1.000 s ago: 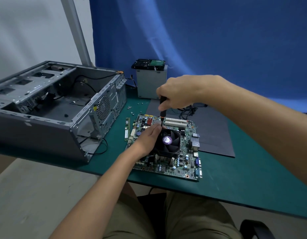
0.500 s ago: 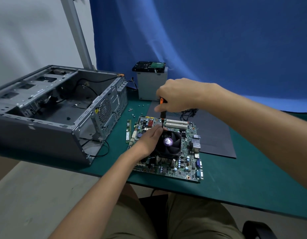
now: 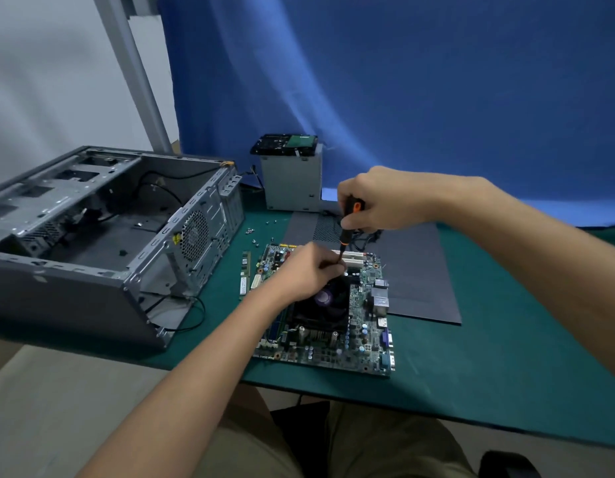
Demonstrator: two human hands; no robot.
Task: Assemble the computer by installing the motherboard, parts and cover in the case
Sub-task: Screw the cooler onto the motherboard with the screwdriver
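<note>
A green motherboard (image 3: 364, 343) lies flat on the green table mat, with a black CPU cooler fan (image 3: 325, 305) on it. My right hand (image 3: 382, 201) grips a black and orange screwdriver (image 3: 347, 222) held upright over the far edge of the cooler. My left hand (image 3: 309, 270) rests on the cooler and pinches the screwdriver's shaft near its tip. The tip itself is hidden by my fingers. An open grey computer case (image 3: 102, 229) lies on its side at the left, empty inside apart from cables.
A RAM stick (image 3: 244, 274) lies left of the board, with loose screws (image 3: 254, 232) beyond it. A grey power supply box (image 3: 292, 181) with a drive (image 3: 285, 143) on top stands at the back. The dark side cover (image 3: 420, 270) lies flat on the right. The table edge (image 3: 437, 415) is near.
My left hand's fingers have curled up from the cooler to pinch the screwdriver's shaft. My right hand still holds the handle in much the same place.
</note>
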